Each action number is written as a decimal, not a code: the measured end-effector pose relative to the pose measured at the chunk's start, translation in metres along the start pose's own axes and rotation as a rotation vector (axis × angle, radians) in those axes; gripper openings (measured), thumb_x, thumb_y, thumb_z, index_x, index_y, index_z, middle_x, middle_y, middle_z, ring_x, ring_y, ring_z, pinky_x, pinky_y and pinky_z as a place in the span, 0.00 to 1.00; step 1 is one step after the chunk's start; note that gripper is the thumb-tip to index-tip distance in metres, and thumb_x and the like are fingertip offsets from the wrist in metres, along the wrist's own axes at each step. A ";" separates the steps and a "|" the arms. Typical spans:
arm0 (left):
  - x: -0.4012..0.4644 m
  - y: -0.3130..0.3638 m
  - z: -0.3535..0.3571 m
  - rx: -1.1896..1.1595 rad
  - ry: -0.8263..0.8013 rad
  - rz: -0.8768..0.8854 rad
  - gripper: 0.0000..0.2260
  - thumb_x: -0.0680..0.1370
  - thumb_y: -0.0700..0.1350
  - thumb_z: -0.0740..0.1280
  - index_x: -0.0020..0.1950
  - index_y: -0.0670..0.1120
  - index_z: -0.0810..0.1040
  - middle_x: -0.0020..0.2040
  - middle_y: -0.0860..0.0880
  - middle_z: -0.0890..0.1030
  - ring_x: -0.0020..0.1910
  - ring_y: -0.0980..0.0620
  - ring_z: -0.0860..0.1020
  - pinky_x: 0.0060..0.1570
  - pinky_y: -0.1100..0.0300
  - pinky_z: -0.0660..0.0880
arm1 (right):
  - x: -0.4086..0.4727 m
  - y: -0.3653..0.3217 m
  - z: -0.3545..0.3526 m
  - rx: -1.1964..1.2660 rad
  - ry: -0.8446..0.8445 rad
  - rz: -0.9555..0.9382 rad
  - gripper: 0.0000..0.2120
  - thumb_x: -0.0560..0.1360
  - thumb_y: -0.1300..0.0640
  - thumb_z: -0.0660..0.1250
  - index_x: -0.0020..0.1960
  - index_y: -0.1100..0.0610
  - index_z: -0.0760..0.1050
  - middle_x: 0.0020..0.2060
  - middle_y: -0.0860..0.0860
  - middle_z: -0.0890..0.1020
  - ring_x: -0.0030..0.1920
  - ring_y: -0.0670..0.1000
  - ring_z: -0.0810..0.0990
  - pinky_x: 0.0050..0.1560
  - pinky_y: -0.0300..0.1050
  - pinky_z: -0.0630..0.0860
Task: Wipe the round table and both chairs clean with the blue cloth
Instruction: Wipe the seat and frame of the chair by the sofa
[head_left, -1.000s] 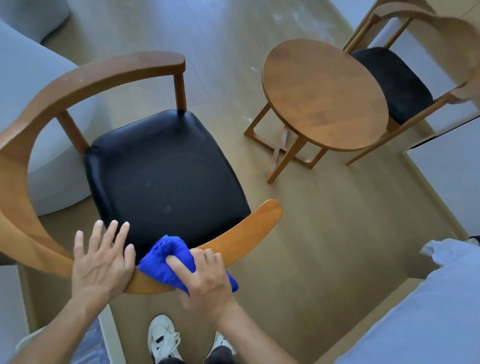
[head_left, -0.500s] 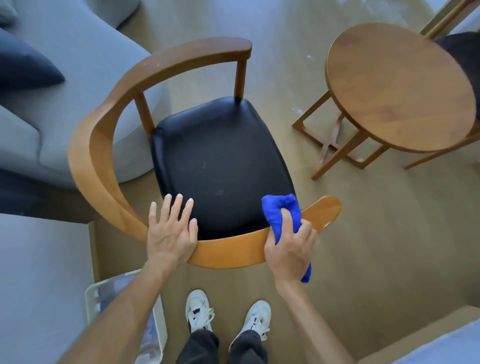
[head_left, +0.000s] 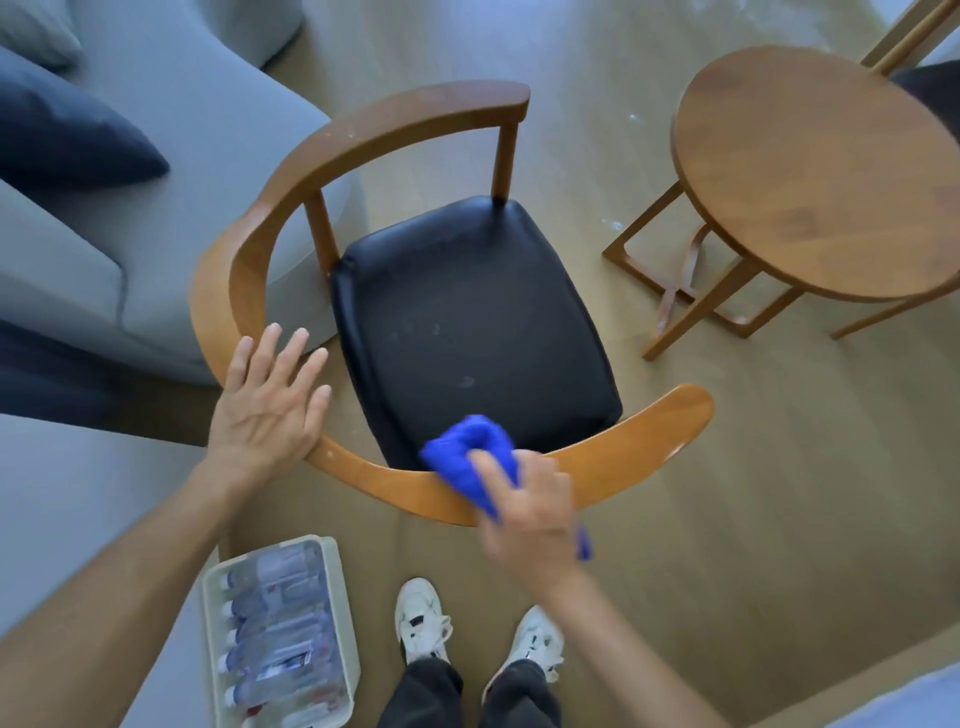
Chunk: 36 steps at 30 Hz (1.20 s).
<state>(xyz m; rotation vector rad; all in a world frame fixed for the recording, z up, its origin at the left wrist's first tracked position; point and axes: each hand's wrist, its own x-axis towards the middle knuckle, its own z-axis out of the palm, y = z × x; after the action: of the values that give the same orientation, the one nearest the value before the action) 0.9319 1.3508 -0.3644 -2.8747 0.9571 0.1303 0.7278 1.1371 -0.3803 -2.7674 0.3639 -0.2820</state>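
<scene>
**Wiping the armchair's curved rail**

Gripping the bunched blue cloth (head_left: 470, 457), the right hand (head_left: 527, 517) (blurred) presses it onto the near stretch of the wooden armchair's (head_left: 395, 130) curved rail, at the black seat cushion's (head_left: 467, 327) near edge. The left hand (head_left: 267, 400) lies flat on the rail farther left, fingers straight and spread, holding nothing. The round table (head_left: 810, 182) stands to the right, apart from the chair. A white tray of bottles (head_left: 283, 634) sits on the floor beside white sneakers (head_left: 421, 618); its labels are too blurred to read.

Blue cloth (head_left: 470, 457), black seat (head_left: 472, 322) (pale specks), brown table (head_left: 810, 171)
</scene>
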 end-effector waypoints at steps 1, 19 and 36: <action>0.002 -0.004 -0.001 0.029 -0.016 0.019 0.27 0.80 0.53 0.47 0.69 0.40 0.74 0.72 0.38 0.68 0.74 0.36 0.60 0.74 0.43 0.47 | -0.002 0.033 -0.013 -0.041 0.022 0.050 0.22 0.64 0.59 0.73 0.58 0.56 0.79 0.43 0.58 0.77 0.38 0.60 0.74 0.37 0.51 0.71; -0.002 -0.032 0.005 -0.155 0.135 0.020 0.23 0.81 0.50 0.51 0.70 0.42 0.73 0.72 0.44 0.70 0.72 0.44 0.68 0.73 0.46 0.55 | 0.060 -0.182 0.071 -0.052 -0.087 0.347 0.21 0.66 0.47 0.70 0.58 0.51 0.76 0.43 0.55 0.76 0.37 0.55 0.72 0.36 0.49 0.70; 0.006 -0.019 0.006 -0.144 0.045 0.056 0.27 0.79 0.54 0.50 0.67 0.40 0.75 0.69 0.40 0.73 0.71 0.39 0.68 0.74 0.42 0.51 | 0.042 0.119 -0.029 -0.297 0.135 0.269 0.18 0.74 0.51 0.62 0.58 0.60 0.78 0.42 0.60 0.74 0.40 0.61 0.73 0.40 0.54 0.73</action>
<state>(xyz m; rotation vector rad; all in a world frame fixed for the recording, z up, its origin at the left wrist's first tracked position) 0.9473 1.3632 -0.3699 -2.9934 1.0792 0.1453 0.7356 1.0083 -0.3893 -2.9436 0.8682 -0.3745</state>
